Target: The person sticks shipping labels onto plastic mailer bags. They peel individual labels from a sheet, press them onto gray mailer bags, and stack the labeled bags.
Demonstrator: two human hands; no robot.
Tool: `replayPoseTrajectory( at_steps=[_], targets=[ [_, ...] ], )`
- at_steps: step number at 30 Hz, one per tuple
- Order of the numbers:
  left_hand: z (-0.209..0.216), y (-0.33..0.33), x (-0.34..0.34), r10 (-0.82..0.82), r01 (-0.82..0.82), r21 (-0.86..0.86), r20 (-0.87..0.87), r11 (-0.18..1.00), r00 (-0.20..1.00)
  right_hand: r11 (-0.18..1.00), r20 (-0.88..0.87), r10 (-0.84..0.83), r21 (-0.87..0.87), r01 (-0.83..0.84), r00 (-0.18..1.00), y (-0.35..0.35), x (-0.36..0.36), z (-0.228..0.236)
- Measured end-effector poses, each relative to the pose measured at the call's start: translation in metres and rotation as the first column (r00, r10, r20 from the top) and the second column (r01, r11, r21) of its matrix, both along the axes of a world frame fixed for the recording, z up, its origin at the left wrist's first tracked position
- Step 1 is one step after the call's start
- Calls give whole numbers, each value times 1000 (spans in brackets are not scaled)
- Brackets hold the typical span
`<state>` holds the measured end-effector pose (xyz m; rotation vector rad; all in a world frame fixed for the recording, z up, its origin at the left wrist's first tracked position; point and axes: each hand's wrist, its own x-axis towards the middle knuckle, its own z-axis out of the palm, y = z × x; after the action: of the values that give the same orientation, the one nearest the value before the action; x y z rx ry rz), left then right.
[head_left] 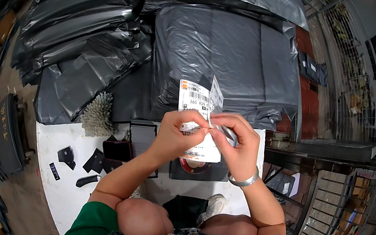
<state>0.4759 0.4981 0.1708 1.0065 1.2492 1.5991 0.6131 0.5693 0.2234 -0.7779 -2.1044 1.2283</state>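
A white shipping label with a barcode is pinched at its middle by both hands, held upright above my knees. My left hand grips its left side with thumb and fingers. My right hand, a silver bracelet on its wrist, grips the right side, where a thin backing sheet stands peeled away from the label's top corner. Behind the label lies a large grey plastic mailing bag on a pile of similar bags.
Several grey mailer bags are heaped at the left and back. On the white floor sheet lie a knobbly grey glove, a dark phone, black scraps and a black marker. A wire rack stands right.
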Motion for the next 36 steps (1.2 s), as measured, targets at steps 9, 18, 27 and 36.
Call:
replayPoseTrajectory(
  at_steps=[9,18,27,36],
  targets=[
    [-3,-5,-20,116,-115,-17,70,993,991,924,-136,-114,-378,55,984,4,-33,2],
    [-47,-14,-63,-232,-30,293,810,956,539,392,-130,-429,-918,55,894,44,-42,-1],
    [-160,-120,-254,353,-910,-139,936,390,9,586,568,8,664,-464,823,117,-76,-74],
    [-65,-63,-190,497,-890,29,821,456,281,566,599,-70,682,-463,798,115,-138,-87]
  ],
)
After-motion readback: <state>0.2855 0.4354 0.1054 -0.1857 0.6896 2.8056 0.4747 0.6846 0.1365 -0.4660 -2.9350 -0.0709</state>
